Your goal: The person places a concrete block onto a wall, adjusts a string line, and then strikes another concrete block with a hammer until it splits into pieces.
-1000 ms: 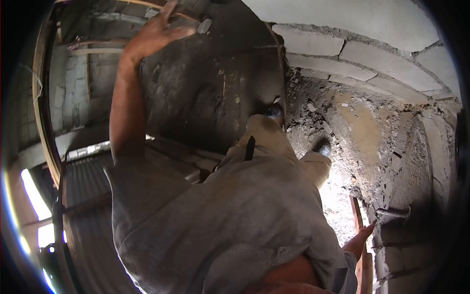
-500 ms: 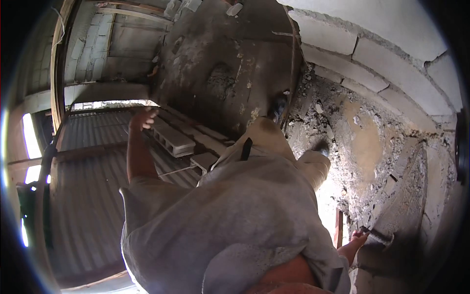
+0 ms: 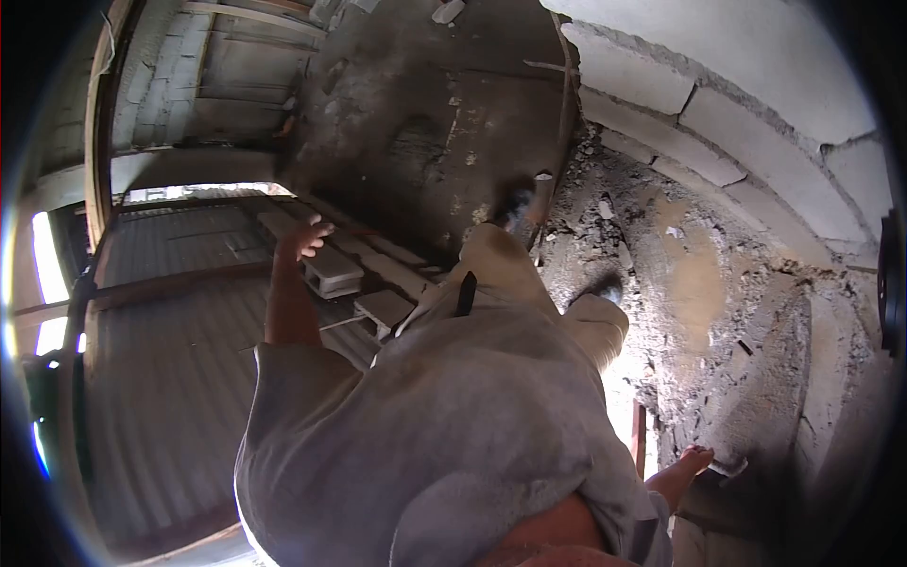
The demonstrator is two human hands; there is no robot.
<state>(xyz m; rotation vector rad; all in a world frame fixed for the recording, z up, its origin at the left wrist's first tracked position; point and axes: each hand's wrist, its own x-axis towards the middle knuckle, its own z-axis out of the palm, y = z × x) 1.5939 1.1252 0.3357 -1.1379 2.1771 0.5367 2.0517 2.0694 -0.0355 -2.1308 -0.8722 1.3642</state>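
Observation:
My left hand (image 3: pixel 310 236) is raised on the left side, its fingers loosely bent and apart, with nothing visible in them. In the picture it overlaps the concrete hollow blocks (image 3: pixel 333 274); I cannot tell whether it touches them. Down at the right, my right hand (image 3: pixel 697 457) is closed around the end of a short tool (image 3: pixel 731 469) with a pale, bent end. It looks like a hammer, but its shape is partly hidden and blurred. The tool hangs near the rough, rubble-covered ground (image 3: pixel 699 302).
Corrugated metal sheets (image 3: pixel 170 378) lie along the left, crossed by a wooden beam (image 3: pixel 179 286). A block wall (image 3: pixel 727 132) curves along the right. Dark floor (image 3: pixel 387 123) stretches ahead of my legs (image 3: pixel 505 269). A thin upright pole (image 3: pixel 565 113) stands between floor and rubble.
My left hand has swung slightly right and lower. The tool in my right hand has turned, so less of it shows. One foot ahead has shifted slightly, and the whole view has moved a little.

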